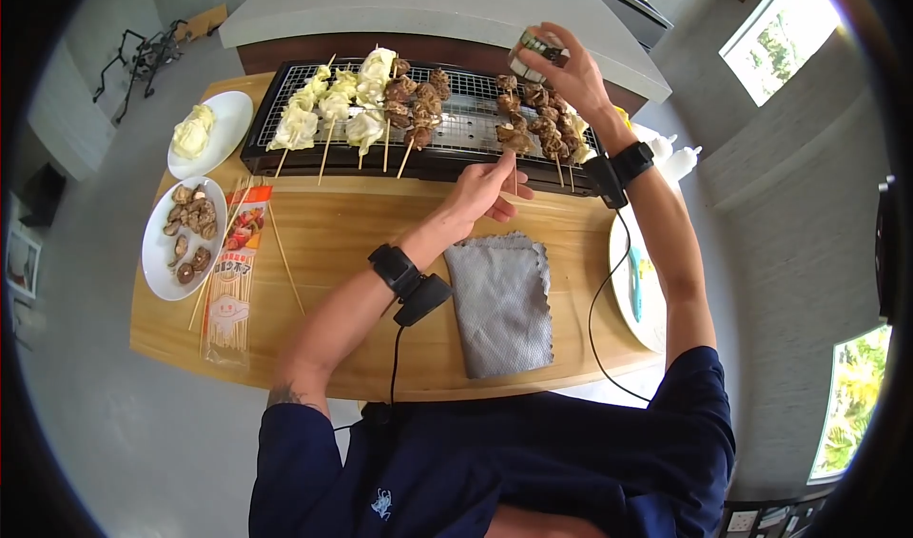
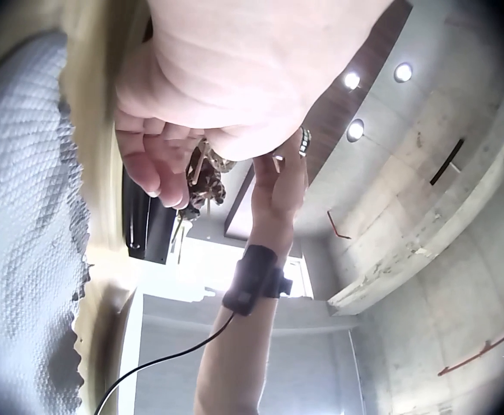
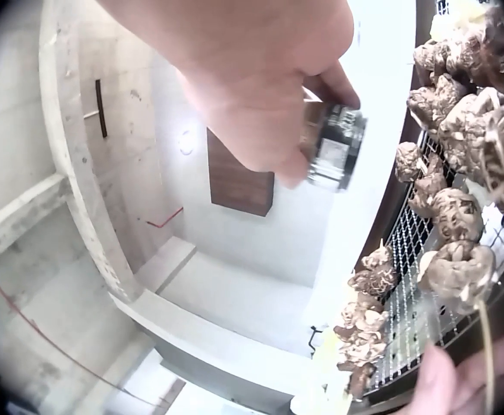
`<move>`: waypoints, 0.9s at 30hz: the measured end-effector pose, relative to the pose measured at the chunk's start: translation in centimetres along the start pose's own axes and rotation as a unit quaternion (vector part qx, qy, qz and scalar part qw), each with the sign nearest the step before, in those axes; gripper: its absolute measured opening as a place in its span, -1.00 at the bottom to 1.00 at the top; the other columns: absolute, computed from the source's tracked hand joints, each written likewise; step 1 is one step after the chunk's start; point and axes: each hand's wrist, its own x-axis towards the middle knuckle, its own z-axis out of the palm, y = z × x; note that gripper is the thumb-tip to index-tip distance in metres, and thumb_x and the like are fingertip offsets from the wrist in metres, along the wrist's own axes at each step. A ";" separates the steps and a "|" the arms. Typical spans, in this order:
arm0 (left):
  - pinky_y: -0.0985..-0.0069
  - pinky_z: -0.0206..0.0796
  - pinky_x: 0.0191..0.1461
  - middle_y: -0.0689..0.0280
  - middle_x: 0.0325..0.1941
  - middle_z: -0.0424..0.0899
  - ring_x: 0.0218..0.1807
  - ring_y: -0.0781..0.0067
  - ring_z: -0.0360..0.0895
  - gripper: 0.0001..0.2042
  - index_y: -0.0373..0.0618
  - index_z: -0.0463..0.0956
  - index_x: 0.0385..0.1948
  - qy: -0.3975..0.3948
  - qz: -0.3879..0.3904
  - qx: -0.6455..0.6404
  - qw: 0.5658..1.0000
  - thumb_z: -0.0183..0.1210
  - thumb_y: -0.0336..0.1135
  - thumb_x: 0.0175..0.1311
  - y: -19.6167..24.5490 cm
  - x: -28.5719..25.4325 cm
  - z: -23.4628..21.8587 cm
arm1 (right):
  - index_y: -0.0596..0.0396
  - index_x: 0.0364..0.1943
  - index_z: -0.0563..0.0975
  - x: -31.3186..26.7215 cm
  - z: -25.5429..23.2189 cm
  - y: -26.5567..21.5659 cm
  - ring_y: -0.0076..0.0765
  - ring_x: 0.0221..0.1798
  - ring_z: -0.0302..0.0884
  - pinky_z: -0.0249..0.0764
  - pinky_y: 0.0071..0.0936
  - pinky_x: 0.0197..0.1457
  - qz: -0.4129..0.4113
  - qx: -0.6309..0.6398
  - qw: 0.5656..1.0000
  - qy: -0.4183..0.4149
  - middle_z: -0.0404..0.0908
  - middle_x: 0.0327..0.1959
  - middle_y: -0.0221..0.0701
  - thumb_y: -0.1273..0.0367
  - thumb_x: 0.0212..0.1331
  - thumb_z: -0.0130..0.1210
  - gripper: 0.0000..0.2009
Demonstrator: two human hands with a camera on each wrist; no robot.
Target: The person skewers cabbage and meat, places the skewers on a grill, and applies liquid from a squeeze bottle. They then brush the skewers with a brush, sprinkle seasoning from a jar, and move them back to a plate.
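Note:
A black grill (image 1: pixel 285 162) on the wooden table carries cabbage skewers (image 1: pixel 333 110) on its left and mushroom skewers (image 1: pixel 537 124) on its right. My right hand (image 1: pixel 547 48) grips a small seasoning shaker (image 1: pixel 534 51) above the rightmost mushroom skewers. The right wrist view shows that shaker (image 3: pixel 334 147), glass with a metal cap, tipped over the mushrooms (image 3: pixel 455 216). At the grill's front edge my left hand (image 1: pixel 506 178) pinches the bare stick end (image 1: pixel 514 172) of a mushroom skewer. In the left wrist view its curled fingers (image 2: pixel 148 164) are near the mushrooms (image 2: pixel 204 177).
A white plate of cabbage (image 1: pixel 209 129) and a white plate of mushrooms (image 1: pixel 181 238) sit at the table's left, beside a packet of bamboo sticks (image 1: pixel 233 281). A grey cloth (image 1: pixel 501 300) lies at the front middle. Another white plate (image 1: pixel 623 281) and squeeze bottles (image 1: pixel 680 157) stand at the right.

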 end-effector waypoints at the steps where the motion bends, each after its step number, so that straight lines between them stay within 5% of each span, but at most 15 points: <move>1: 0.61 0.49 -0.40 0.20 -0.12 0.77 -0.46 0.57 0.63 -0.36 -0.24 0.59 0.01 -0.006 -0.007 0.009 1.000 -0.11 0.27 0.51 0.3 -0.1 -0.2 | 0.14 0.31 0.42 0.2 0.0 -0.1 -0.27 0.01 0.65 0.56 -0.30 0.12 -0.003 0.000 1.000 -0.001 0.64 0.20 -0.25 -0.03 0.14 0.37 -0.25; 4: 0.60 0.49 -0.37 0.23 -0.10 0.75 -0.42 0.56 0.64 -0.41 -0.22 0.58 0.01 -0.013 -0.016 0.020 1.000 -0.04 0.24 0.50 0.7 -0.8 -0.9 | 0.14 0.30 0.43 -0.1 -0.3 -0.5 -0.31 0.00 0.65 0.57 -0.34 0.09 -0.050 -0.036 0.998 -0.033 0.65 0.18 -0.22 -0.01 0.13 0.39 -0.26; 7: 0.60 0.50 -0.31 0.27 -0.09 0.74 -0.36 0.57 0.64 -0.47 -0.21 0.55 0.05 -0.020 -0.020 0.027 0.999 0.07 0.16 0.49 1.4 -1.5 -2.2 | 0.14 0.30 0.44 -0.4 -0.1 -0.8 -0.33 -0.08 0.62 0.57 -0.37 -0.03 -0.041 -0.001 0.997 0.065 0.65 0.16 -0.19 -0.02 0.10 0.40 -0.24; 10: 0.61 0.50 -0.24 0.28 -0.01 0.71 -0.31 0.60 0.63 -0.53 -0.17 0.52 0.11 -0.005 -0.020 0.048 0.999 0.13 0.07 0.48 1.8 -3.3 -3.2 | 0.15 0.30 0.46 -1.2 -0.7 -1.5 -0.38 -0.17 0.59 0.56 -0.40 -0.10 -0.032 0.011 0.999 0.016 0.66 0.14 -0.22 -0.04 0.08 0.42 -0.23; 13: 0.62 0.51 -0.22 0.29 0.02 0.69 -0.30 0.61 0.63 -0.54 -0.16 0.50 0.13 0.000 -0.014 -0.003 1.000 0.17 0.04 0.46 2.0 -5.5 -4.6 | 0.12 0.30 0.47 -2.8 -0.8 -3.1 -0.40 -0.23 0.58 0.56 -0.44 -0.12 -0.022 0.067 0.996 0.054 0.66 0.13 -0.24 -0.04 0.06 0.43 -0.22; 15: 0.61 0.50 -0.23 0.29 0.04 0.68 -0.32 0.62 0.61 -0.53 -0.17 0.48 0.11 0.026 -0.013 -0.036 0.999 0.21 0.05 0.43 2.2 -6.6 -4.8 | 0.10 0.31 0.47 -3.4 -0.6 -4.9 -0.44 -0.21 0.61 0.59 -0.46 -0.08 -0.016 0.103 0.991 0.078 0.66 0.12 -0.27 0.00 0.09 0.43 -0.25; 17: 0.60 0.47 -0.28 0.27 0.02 0.69 -0.36 0.63 0.59 -0.51 -0.16 0.47 0.07 0.147 0.069 -0.160 0.974 0.22 0.09 0.40 2.1 -7.1 -4.8 | 0.07 0.34 0.44 -3.9 -0.7 -7.6 -0.45 -0.13 0.64 0.60 -0.47 -0.05 -0.054 0.178 0.981 0.050 0.66 0.11 -0.23 0.05 0.12 0.43 -0.27; 19: 0.57 0.43 -0.32 0.25 -0.02 0.70 -0.40 0.58 0.57 -0.45 -0.16 0.45 0.05 0.166 0.065 -0.167 0.970 0.15 0.20 0.41 1.7 -7.0 -5.4 | 0.13 0.35 0.38 -3.9 -1.0 -9.6 -0.37 0.16 0.60 0.57 -0.46 0.16 -0.050 0.162 0.985 0.019 0.58 0.20 -0.24 0.18 0.25 0.37 -0.35; 21: 0.55 0.42 -0.34 0.22 -0.05 0.71 -0.42 0.53 0.57 -0.39 -0.17 0.45 0.05 0.122 0.096 -0.283 0.946 0.04 0.30 0.42 1.5 -7.0 -5.2 | 0.15 0.34 0.37 -4.4 -1.3 -13.5 -0.31 0.18 0.58 0.59 -0.44 0.10 0.021 0.248 0.968 0.039 0.56 0.22 -0.11 0.20 0.24 0.37 -0.35; 24: 0.54 0.39 -0.37 0.24 -0.08 0.71 -0.44 0.50 0.53 -0.36 -0.17 0.46 0.01 0.162 0.098 -0.311 0.931 -0.06 0.35 0.44 0.3 -6.3 -5.6 | 0.16 0.35 0.36 -4.6 1.5 -14.8 -0.41 0.12 0.58 0.59 -0.51 0.05 -0.010 0.356 0.920 0.163 0.59 0.18 -0.18 0.23 0.27 0.35 -0.37; 27: 0.56 0.37 -0.39 0.29 -0.16 0.68 -0.45 0.52 0.48 -0.40 -0.12 0.48 -0.05 0.195 0.089 -0.333 0.918 -0.03 0.34 0.44 -0.3 -6.3 -5.7 | 0.11 0.32 0.42 -3.8 4.1 -12.2 -0.46 -0.09 0.64 0.61 -0.48 -0.05 -0.056 0.323 0.926 0.186 0.65 0.04 -0.23 0.08 0.15 0.42 -0.29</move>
